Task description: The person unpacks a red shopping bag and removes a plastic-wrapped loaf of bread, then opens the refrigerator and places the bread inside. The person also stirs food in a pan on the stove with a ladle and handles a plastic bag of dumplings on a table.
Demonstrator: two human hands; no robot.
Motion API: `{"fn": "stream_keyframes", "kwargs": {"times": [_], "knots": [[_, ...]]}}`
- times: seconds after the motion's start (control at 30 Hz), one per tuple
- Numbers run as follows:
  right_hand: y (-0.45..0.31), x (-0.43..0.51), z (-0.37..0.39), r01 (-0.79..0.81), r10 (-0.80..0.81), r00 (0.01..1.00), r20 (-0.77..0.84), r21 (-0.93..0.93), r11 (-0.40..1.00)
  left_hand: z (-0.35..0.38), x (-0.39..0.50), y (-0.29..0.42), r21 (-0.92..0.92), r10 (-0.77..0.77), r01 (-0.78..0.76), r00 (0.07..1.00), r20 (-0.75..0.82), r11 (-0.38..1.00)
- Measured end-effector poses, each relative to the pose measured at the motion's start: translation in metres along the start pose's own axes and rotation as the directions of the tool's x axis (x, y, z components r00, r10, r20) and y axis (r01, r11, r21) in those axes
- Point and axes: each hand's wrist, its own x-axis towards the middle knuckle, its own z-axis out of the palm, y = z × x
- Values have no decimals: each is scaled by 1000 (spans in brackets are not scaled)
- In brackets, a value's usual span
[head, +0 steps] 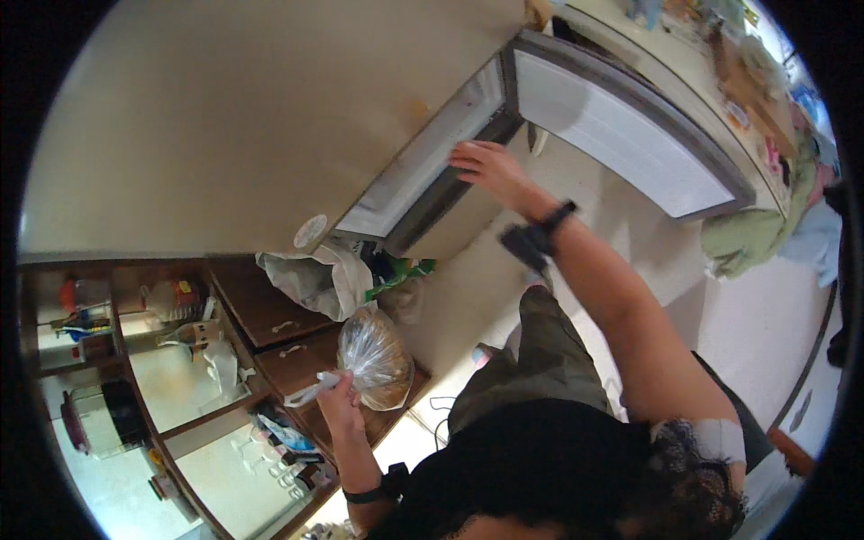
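My left hand [343,399] grips the gathered top of a clear plastic bag [375,358] with brownish contents. The full bag hangs in front of the wooden drawers. My right hand [491,172], slightly blurred, reaches over the edge of an open freezer or refrigerator compartment [432,158], fingers extended and nothing seen in them. The compartment's door [607,121] stands swung open on the right, its white inner side showing. What lies inside the compartment is mostly hidden from this angle.
A large pale appliance panel [236,121] fills the upper left. White bags [324,277] hang beside it. A wooden cabinet [283,331] with shelves of bottles and glasses stands lower left. At right, a cluttered counter [675,61] has a green cloth [742,239] hanging near its end.
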Motion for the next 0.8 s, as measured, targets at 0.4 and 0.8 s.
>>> {"fn": "stream_keyframes", "kwargs": {"times": [0.4, 0.8], "knots": [[48, 134, 45, 406, -306, 913, 269, -664, 628, 27, -55, -1, -204, 23, -70, 975, -222, 976], [14, -23, -5, -325, 364, 925, -113, 264, 908, 17, -89, 52, 118, -3, 47, 939, -344, 992]]}}
